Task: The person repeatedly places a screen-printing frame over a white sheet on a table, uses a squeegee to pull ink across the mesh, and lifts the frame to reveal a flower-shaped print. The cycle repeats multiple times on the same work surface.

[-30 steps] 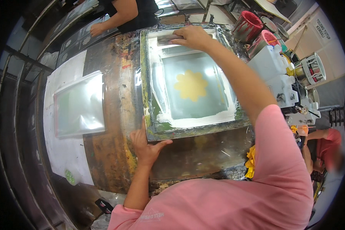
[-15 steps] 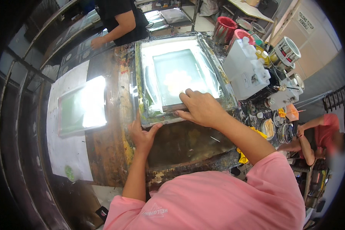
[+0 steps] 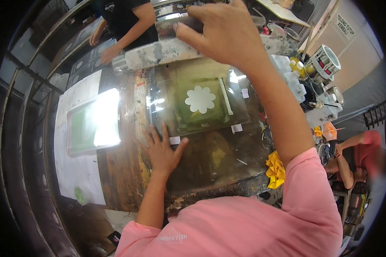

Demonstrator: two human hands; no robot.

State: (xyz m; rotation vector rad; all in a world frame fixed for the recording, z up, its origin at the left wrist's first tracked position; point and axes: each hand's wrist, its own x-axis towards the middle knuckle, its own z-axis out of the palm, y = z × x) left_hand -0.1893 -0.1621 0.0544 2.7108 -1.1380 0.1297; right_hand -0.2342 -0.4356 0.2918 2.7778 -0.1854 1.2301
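Observation:
My right hand (image 3: pixel 227 36) is raised over the far part of the table, its fingers closed on a dark squeegee (image 3: pixel 191 26). Just below it, the paint-stained edge of a screen printing frame (image 3: pixel 163 52) is tilted up off the table. Under the frame lies a clear plastic sheet (image 3: pixel 163 92) bearing a white flower shape (image 3: pixel 200 99), over a greenish patch. A narrow white strip (image 3: pixel 226 96) is beside the flower. My left hand (image 3: pixel 161 152) lies with fingers spread at the sheet's near left corner, by a small white tab (image 3: pixel 174 140). It holds nothing.
Another clear sheet (image 3: pixel 83 126) lies on white paper (image 3: pixel 79 171) at left. A yellow cloth (image 3: pixel 275 169) hangs at the table's right edge. White jugs (image 3: pixel 294 83) and cans (image 3: pixel 324 60) stand at right. One person (image 3: pixel 126 21) works across the table, another (image 3: pixel 351 152) at right.
The screen frame has swung up from the table, uncovering the flower sheet. My right hand rose away with the squeegee. My left hand left the frame's corner and spread on the table.

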